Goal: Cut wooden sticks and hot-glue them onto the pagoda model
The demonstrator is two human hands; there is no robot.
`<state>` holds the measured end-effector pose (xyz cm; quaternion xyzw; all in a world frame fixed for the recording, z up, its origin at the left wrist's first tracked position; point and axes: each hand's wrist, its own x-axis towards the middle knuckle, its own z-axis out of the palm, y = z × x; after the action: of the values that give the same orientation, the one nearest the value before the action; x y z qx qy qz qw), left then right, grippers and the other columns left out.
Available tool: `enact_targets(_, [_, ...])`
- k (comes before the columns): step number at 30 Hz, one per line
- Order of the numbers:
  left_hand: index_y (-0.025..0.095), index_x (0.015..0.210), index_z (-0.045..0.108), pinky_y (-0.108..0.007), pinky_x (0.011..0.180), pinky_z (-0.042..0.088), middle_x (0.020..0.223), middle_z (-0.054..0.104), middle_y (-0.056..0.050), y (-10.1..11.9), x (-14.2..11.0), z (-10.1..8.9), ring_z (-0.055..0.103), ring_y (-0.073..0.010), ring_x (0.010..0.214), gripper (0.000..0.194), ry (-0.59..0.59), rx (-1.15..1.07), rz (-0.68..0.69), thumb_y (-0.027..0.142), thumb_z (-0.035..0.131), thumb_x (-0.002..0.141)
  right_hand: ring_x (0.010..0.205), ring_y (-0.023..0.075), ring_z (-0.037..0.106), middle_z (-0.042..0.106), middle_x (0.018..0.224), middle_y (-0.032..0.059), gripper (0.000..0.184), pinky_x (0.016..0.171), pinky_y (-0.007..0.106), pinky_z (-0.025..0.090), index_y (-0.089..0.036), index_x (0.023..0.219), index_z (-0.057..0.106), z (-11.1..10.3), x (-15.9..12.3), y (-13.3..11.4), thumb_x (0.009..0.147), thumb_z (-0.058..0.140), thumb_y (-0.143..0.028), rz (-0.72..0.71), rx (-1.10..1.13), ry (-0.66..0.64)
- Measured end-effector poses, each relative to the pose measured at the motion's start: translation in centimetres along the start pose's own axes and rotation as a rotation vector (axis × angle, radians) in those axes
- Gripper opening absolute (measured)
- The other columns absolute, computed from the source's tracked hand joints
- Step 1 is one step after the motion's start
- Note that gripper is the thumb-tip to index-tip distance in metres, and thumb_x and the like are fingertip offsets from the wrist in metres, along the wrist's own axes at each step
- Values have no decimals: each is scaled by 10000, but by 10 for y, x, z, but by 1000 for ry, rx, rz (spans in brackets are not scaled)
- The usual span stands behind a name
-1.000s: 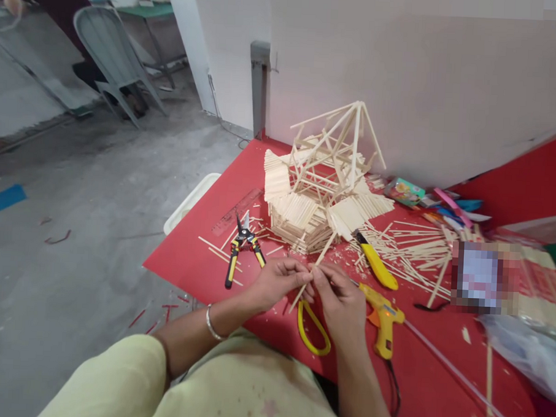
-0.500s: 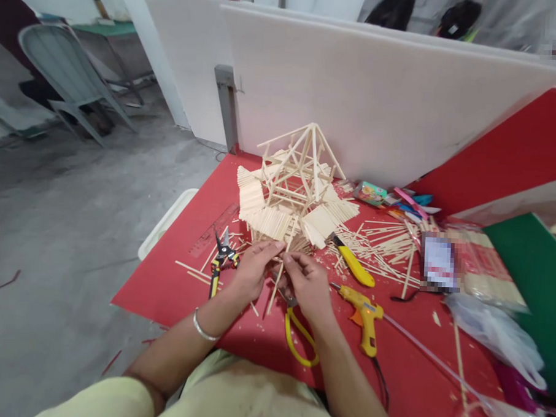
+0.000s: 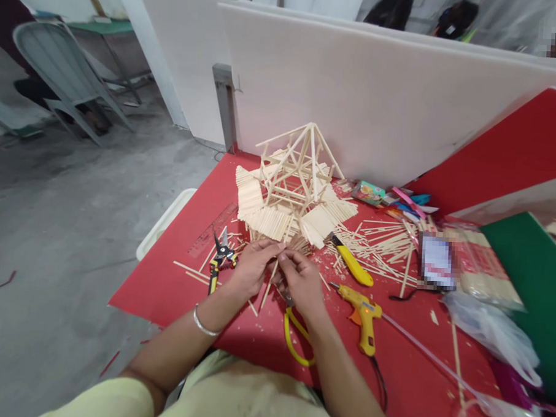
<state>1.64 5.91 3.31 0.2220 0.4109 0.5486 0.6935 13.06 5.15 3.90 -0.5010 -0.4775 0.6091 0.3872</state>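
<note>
My left hand (image 3: 256, 266) and my right hand (image 3: 303, 283) meet at the fingertips over the front of the table, both pinched on a thin wooden stick (image 3: 268, 287) that slants down toward me. Just beyond my fingers stands a model frame (image 3: 302, 166) of pale sticks with a pointed top. Panels of sticks laid side by side (image 3: 269, 221) surround its base. Yellow-handled pliers (image 3: 295, 341) lie under my right hand, their jaws partly hidden by it. To the left of my left hand rest black-and-yellow snips (image 3: 220, 255).
A yellow utility knife (image 3: 355, 265) and a yellow glue gun (image 3: 364, 314) with its cord lie right of my hands. Loose sticks (image 3: 387, 244) are scattered behind them. Farther right are a plastic bag (image 3: 493, 335) and packed sticks (image 3: 482, 266). A white board (image 3: 338, 88) stands along the back.
My fingertips have come slightly closer together. The stick's upper end, which rose above my fingers before, no longer stands out there; its lower end has swung slightly left.
</note>
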Motion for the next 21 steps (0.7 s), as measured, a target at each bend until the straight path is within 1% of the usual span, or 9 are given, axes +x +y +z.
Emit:
enact_targets(4, [146, 750, 602, -219, 336, 375, 525, 530, 50, 3, -1, 1, 448, -76, 331, 296, 4, -10, -22, 362, 795, 689, 390, 102, 518, 631, 547, -41, 356, 361, 196, 395, -186, 907, 636, 2, 1, 1, 826, 622, -533, -4, 4, 4])
enact_targets(7, [141, 776, 614, -212, 326, 357, 526, 525, 54, 2, -2, 0, 445, -76, 341, 289, 7, -50, -21, 340, 801, 683, 419, 107, 543, 644, 579, -36, 341, 382, 202, 425, -191, 910, 637, 3, 2, 3, 831, 620, -523, -10, 14, 2])
enact_targets(10, [135, 820, 623, -199, 327, 334, 538, 523, 58, 1, -1, 0, 433, -66, 347, 301, 4, -88, -36, 336, 801, 683, 455, 114, 573, 680, 649, -22, 333, 398, 213, 451, -196, 911, 640, 3, 3, 5, 831, 628, -519, -22, 39, -14])
enact_targets(13, [134, 838, 624, -208, 335, 349, 545, 528, 57, 1, -2, 1, 429, -67, 344, 310, -8, -101, -51, 351, 788, 691, 483, 111, 591, 708, 717, -5, 323, 404, 207, 453, -192, 875, 640, 3, 4, 5, 830, 641, -512, -42, 67, -26])
enact_targets(16, [137, 824, 617, -218, 328, 355, 528, 514, 60, 1, -3, 2, 422, -75, 337, 298, -17, -102, -55, 353, 778, 697, 480, 103, 585, 710, 720, -2, 323, 405, 198, 448, -187, 856, 641, 3, 4, 5, 828, 648, -508, -45, 81, -28])
enact_targets(21, [166, 736, 561, -211, 326, 330, 486, 449, 77, 1, -4, 2, 391, -72, 331, 266, -7, -118, -50, 336, 763, 709, 495, 99, 590, 711, 731, 2, 319, 421, 193, 453, -185, 859, 650, 3, 5, 8, 837, 644, -504, -57, 96, -43])
